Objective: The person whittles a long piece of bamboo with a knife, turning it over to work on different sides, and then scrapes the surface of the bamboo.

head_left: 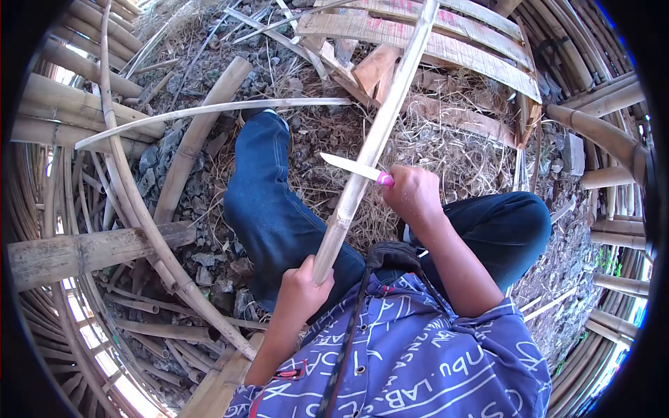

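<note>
My left hand (302, 290) is wrapped round the lower end of a long bamboo strip (373, 143), close to my lap. The strip slants up and away, past the top of the view. In my right hand (412, 194) is a knife (348, 166) with a pink handle, gripped in a closed fist. Its blade points left and lies across the strip around mid-length, apparently against it. How deep the edge sits, if at all, I cannot tell.
A slatted wooden pallet (418, 38) stands ahead over straw. Bamboo poles (202, 139) and a long curved strip (139, 209) lie on the stony ground at left. Bamboo stacks (613, 174) line the right side. My bent legs (268, 202) flank the strip.
</note>
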A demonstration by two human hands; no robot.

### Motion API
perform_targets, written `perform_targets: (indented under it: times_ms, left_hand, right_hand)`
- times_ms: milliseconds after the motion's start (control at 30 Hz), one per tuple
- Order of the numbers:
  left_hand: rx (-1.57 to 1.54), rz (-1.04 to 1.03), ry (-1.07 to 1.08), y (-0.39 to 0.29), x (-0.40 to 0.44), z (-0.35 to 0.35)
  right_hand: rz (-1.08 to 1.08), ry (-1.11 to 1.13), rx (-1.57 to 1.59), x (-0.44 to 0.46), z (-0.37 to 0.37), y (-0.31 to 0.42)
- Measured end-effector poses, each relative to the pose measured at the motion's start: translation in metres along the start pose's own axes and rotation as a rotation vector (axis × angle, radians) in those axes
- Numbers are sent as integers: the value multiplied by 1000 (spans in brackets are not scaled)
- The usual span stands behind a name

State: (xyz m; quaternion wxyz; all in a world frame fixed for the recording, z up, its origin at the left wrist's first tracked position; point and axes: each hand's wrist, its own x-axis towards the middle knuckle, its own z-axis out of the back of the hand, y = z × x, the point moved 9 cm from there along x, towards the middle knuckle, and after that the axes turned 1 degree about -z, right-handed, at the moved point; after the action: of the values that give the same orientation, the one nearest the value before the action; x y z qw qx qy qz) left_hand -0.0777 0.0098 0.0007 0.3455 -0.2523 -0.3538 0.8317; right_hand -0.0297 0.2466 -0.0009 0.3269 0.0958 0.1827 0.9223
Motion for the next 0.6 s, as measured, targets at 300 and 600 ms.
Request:
perform_targets:
  times_ms: [300,600]
  left_hand:
    - [132,-18,78,2,15,-28]
    - [128,4,66,6,12,-37]
  right_hand:
    - [-77,39,-82,0,-23,-33]
    - [-213,-138,-115,50,-14,-80]
